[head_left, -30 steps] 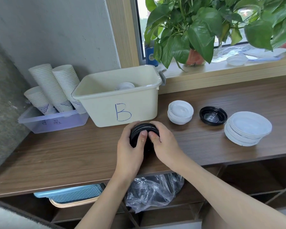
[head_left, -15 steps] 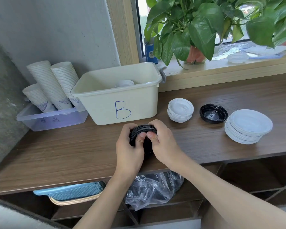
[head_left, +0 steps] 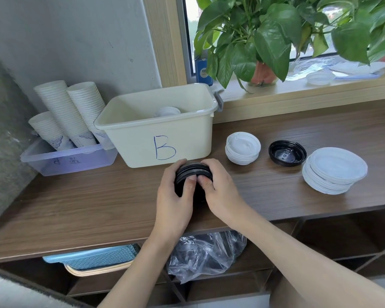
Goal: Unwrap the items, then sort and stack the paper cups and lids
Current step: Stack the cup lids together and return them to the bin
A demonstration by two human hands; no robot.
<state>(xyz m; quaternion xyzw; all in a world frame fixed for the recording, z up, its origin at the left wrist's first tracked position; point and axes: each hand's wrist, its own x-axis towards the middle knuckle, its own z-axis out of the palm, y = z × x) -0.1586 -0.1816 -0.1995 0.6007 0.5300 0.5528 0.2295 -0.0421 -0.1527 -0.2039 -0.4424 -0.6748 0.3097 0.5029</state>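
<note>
so, head view, the only one there is: both hands are together at the middle of the counter [head_left: 76, 207], clamped on a stack of black lids [head_left: 193, 171]. the left hand [head_left: 176, 196] wraps it from 9 o'clock and the right hand [head_left: 220, 190] from 3, thumbs almost touching on the near side. the stack looks tipped up on edge, rims showing on top, so its axis runs roughly 12 to 6, though the fingers hide a lot of it.

the bit that matters imo: the lone black lid [head_left: 287, 153] sits at about 2 o'clock from the hands, past the small white lids [head_left: 242, 147] and just short of the big white lids [head_left: 333, 170]. the right hand is nearer to it. the bin marked b [head_left: 160, 130] is right at 12, just beyond the stack.
</note>
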